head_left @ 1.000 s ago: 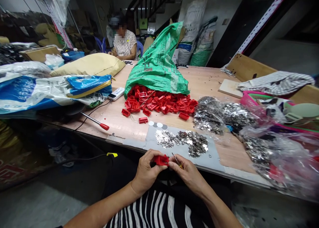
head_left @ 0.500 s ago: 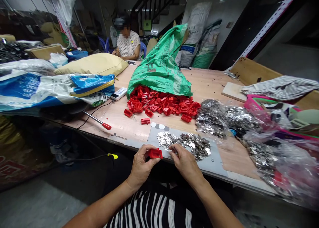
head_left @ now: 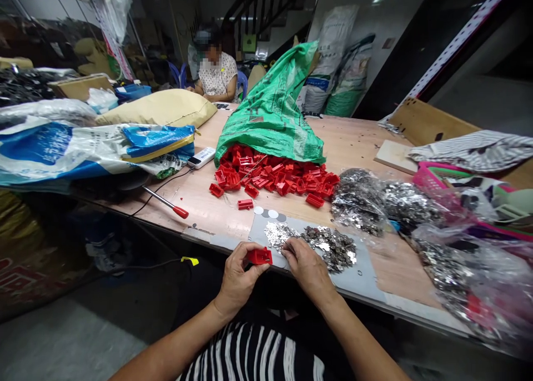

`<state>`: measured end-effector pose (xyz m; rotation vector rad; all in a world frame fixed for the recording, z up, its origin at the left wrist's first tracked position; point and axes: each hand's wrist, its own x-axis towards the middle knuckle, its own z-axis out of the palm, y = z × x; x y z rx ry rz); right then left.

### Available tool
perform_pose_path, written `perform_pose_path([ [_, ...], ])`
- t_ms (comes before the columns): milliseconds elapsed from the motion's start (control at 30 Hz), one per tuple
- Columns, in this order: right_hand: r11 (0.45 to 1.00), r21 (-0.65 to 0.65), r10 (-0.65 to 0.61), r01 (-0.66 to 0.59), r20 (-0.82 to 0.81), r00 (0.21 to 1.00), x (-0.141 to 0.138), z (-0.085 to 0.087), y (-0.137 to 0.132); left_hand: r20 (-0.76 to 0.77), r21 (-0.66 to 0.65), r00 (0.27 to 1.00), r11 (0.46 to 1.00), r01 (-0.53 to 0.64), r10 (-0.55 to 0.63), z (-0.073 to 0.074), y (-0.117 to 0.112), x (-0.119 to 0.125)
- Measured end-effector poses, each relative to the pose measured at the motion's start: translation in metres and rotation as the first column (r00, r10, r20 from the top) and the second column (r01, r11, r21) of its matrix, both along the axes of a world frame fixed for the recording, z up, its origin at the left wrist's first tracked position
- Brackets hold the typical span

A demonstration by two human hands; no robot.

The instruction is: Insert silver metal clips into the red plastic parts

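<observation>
In the head view, the left hand (head_left: 239, 278) holds a red plastic box (head_left: 260, 256) just in front of the table's near edge, pinching it between the thumb below and the fingers behind; the box lies on its long side to the eye, its open hollow partly showing; the right hand (head_left: 307, 270) is just beside it, over the near edge of a grey sheet (head_left: 362, 278), its thumb and forefinger drawn close together at the rim of a bright pile of metal pieces (head_left: 278, 235); whether those fingertips pinch anything, or touch the pile, I cannot tell; a darker pile of metal pieces (head_left: 333, 250) lies on the same sheet, just to the right of the bright one.

Beyond the sheet, on the wooden table (head_left: 353, 142), a heap of red boxes (head_left: 281, 175) spills from the mouth of a green sack (head_left: 270, 114); a single red box (head_left: 245, 204) lies a little nearer, close to two white discs (head_left: 265, 211); to the left are a red-tipped rod (head_left: 166, 202), a white device (head_left: 202, 158) with a black cable, and a blue and white sack (head_left: 79, 148); to the right, clear bags (head_left: 360, 200) hold more metal pieces, near a pink basket (head_left: 433, 175); across the table sits a co-worker (head_left: 219, 76) in a dotted top.
</observation>
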<state>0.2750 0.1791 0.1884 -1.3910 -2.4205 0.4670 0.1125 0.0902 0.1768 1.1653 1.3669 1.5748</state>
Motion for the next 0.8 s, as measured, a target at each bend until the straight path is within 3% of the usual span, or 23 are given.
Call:
perform_pose_path([
  [200,0.999,-0.019,-0.031,0.029,-0.086,0.996,0.007,-0.003,0.002,0.300,-0.080,0.951,0.991,0.103,-0.075,0.004,0.003,0.001],
  [333,1.000,-0.026,0.006,-0.011,-0.165,0.986,0.011,-0.005,0.003,0.413,-0.108,0.908,0.985,0.132,-0.076,0.005,0.004,0.003],
  [467,0.999,-0.005,0.037,-0.038,-0.175,0.984,0.011,-0.007,0.005,0.460,-0.128,0.886,0.983,0.130,-0.057,0.006,0.005,0.003],
  [800,1.000,-0.008,0.026,-0.026,-0.029,0.999,0.002,-0.001,0.004,0.462,-0.149,0.885,0.979,0.142,-0.058,0.006,0.002,0.005],
])
